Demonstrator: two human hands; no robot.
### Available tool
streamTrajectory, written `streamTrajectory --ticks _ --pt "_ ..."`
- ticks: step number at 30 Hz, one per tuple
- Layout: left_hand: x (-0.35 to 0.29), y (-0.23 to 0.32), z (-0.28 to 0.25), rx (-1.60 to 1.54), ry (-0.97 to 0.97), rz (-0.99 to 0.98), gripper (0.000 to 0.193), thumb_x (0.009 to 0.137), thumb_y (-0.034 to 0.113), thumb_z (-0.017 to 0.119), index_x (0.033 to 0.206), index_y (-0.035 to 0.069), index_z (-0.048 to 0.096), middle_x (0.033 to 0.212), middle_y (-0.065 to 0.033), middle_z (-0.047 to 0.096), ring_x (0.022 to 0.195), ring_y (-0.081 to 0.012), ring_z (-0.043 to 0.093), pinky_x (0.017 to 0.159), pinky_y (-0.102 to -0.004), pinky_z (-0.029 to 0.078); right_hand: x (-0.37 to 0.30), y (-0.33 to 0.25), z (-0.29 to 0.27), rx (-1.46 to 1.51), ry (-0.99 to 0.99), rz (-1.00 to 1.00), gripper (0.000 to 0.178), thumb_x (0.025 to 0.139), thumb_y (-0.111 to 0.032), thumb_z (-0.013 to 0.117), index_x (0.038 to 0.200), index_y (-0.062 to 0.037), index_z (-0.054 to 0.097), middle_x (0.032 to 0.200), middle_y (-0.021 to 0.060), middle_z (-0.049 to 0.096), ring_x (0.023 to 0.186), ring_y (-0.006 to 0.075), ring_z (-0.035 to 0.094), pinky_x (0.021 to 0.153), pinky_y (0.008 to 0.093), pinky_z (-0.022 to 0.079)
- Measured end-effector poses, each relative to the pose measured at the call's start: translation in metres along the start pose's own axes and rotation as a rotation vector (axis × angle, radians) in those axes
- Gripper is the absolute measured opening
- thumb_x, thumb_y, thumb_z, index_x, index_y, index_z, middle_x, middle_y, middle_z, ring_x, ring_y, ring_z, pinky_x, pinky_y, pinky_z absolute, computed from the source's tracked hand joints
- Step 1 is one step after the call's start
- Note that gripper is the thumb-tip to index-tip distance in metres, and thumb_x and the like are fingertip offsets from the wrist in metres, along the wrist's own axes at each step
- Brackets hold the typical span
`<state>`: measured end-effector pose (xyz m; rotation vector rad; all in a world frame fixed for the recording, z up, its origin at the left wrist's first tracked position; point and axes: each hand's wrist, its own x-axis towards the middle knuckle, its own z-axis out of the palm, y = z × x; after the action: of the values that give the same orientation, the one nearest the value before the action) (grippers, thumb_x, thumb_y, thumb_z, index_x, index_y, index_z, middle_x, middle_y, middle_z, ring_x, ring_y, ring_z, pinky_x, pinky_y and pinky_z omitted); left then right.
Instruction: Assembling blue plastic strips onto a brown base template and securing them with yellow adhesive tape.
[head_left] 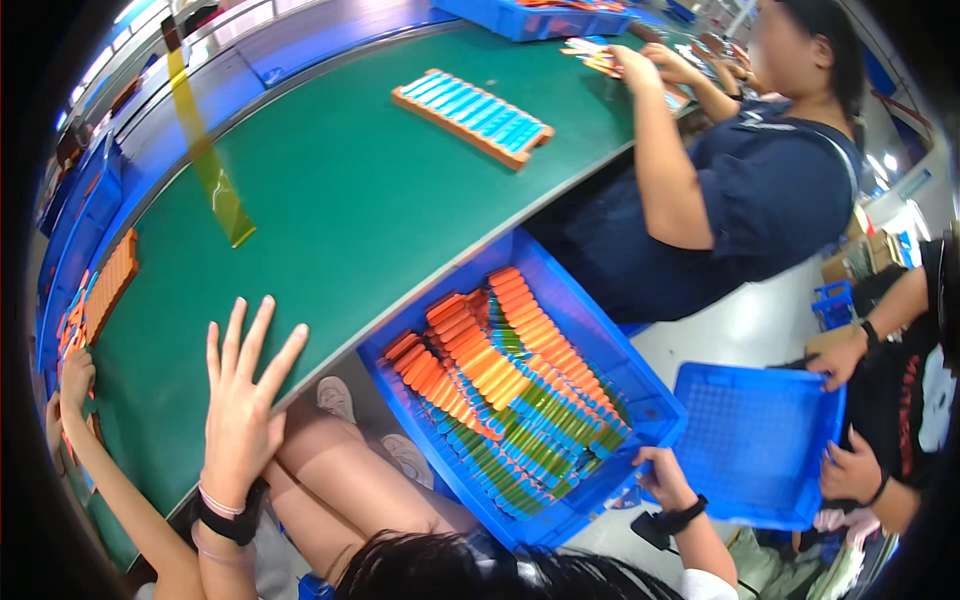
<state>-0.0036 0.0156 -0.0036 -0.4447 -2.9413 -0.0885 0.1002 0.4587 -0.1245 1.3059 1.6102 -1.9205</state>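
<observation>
My left hand (243, 405) is raised over the near edge of the green tabletop (330, 210), fingers spread, with nothing in it. Whether it touches the surface, I cannot tell. My right hand (668, 478) is curled round the near right corner of a blue plastic crate (645, 385). This crate sits tilted beside the table, next to my legs. Inside it lie stacked rows of slim orange, blue and yellow-green pieces (520, 370), too blurred to name their kind.
An orange rack of light-blue pieces (475, 110) lies on the table, near a yellow translucent strip (210, 165). A co-worker's hands (645, 70) handle pieces at the far right. Another person holds a second blue crate (690, 440). At left, a co-worker's hand (75, 380) is by an orange rack (110, 285).
</observation>
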Motion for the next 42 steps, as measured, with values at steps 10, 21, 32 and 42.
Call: streamTrajectory --ticks 10,21,32,42 --pt "-0.037 -0.107 0.021 0.215 -0.02 -0.094 0.075 0.061 -0.01 0.054 0.13 0.01 0.034 0.138 -0.0117 0.024 0.127 -0.0346 0.02 0.104 -0.0485 0.015 -0.11 0.089 0.027 0.403 0.169 -0.072 0.032 0.057 0.006 0.047 0.088 -0.0003 0.053 0.079 0.008 0.058 0.065 0.0215 0.058 0.053 0.0311 0.049" --pt "0.018 -0.104 0.106 -0.261 0.115 -0.13 0.072 0.067 0.0 0.062 0.13 0.003 0.028 0.139 -0.0142 0.02 0.129 -0.0363 0.015 0.102 -0.0445 0.023 -0.091 0.069 0.032 0.415 0.296 -0.102 0.03 0.056 0.002 0.047 0.086 0.0005 0.051 0.077 0.0108 0.058 0.069 0.0263 0.057 0.065 0.0368 0.05" --pt "0.058 -0.159 0.129 -0.035 0.216 -0.247 0.077 0.068 -0.002 0.061 0.134 0.007 0.023 0.141 -0.0114 0.017 0.13 -0.0324 0.013 0.104 -0.0414 0.019 -0.112 0.104 0.001 0.586 0.183 -0.524 0.034 0.086 -0.03 0.051 0.106 -0.0028 0.048 0.101 0.0133 0.057 0.093 0.0278 0.057 0.08 0.0393 0.047" --pt "0.036 -0.19 0.166 0.235 0.142 -0.328 0.08 0.066 -0.005 0.06 0.135 0.008 0.021 0.141 -0.0093 0.019 0.129 -0.0281 0.018 0.104 -0.0397 0.02 0.008 0.001 0.075 -0.628 1.086 -1.072 0.04 0.082 -0.011 0.055 0.116 0.0042 0.04 0.111 0.0153 0.048 0.106 0.0262 0.046 0.091 0.0368 0.036"
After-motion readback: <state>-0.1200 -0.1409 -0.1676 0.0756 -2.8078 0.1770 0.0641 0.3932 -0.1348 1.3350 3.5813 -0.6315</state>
